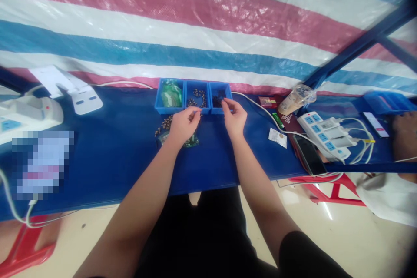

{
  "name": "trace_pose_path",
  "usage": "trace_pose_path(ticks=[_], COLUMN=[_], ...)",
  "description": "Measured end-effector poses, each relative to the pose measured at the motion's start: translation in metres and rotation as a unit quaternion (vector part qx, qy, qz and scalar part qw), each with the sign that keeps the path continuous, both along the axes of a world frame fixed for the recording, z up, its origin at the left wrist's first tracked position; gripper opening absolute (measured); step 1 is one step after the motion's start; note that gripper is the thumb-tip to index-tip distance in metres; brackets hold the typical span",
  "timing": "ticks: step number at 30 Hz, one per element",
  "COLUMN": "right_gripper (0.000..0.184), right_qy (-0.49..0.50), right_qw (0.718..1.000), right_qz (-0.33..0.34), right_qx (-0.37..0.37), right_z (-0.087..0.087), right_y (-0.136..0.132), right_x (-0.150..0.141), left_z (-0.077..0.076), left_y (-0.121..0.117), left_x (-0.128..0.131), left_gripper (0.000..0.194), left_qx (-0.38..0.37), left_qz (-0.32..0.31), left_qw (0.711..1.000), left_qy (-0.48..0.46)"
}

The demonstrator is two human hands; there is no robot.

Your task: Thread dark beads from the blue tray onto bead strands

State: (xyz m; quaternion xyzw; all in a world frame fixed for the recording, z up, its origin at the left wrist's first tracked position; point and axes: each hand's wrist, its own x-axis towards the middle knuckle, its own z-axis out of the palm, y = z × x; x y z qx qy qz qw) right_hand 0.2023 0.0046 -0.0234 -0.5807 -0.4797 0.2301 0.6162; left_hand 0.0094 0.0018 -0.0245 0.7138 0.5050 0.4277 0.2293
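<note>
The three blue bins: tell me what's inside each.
The left bin holds green plastic bags, the middle bin small brownish metal parts, the right bin dark small parts. The right hand covers its front edge.

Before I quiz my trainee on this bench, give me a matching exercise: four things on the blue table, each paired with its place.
Things:
1. left blue bin
2. right blue bin
3. plastic cup
4. power strip

Places:
A. lying tipped over by the blue frame post
B. at the right hand's fingertips
C. right of the hands, plugs and white cables in it
D. holds a green bag

Pairs: 1-D, 2-B, 3-A, 4-C
</note>
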Motion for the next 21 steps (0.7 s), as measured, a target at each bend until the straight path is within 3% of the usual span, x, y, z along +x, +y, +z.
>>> trace_pose_path(ticks=[5, 9, 15, 21], right_gripper=[0.028, 0.029, 0.016, 0.019], right_qy=[-0.052, -0.055, -0.141, -0.097], right_qw=[0.999, 0.998, 0.987, 0.992], right_qz=[-0.015, 0.011, 0.074, 0.076], right_qx=[-0.004, -0.021, -0.003, 0.004], right_z=[0.0045, 0.0052, 0.0055, 0.0068], right_y=[-0.0041, -0.0054, -0.0089, -0.0096], right_x=[0.0000, -0.0043, -0.0080, -0.0084], left_z=[0.0000, 0.0008, 0.0021, 0.0007], left_y=[-0.0001, -0.0005, -0.0014, -0.0004], left_x=[0.0007, 0.0013, 0.0011, 0.0000], left_gripper=[0.020, 0.021, 0.021, 0.021], left_qx=[0.000, 0.004, 0.002, 0.002], left_qz=[0.000, 0.000, 0.002, 0.000], left_qw=[1.000, 1.000, 1.000, 1.000], left_qy=[-0.003, -0.003, -0.003, 0.004])
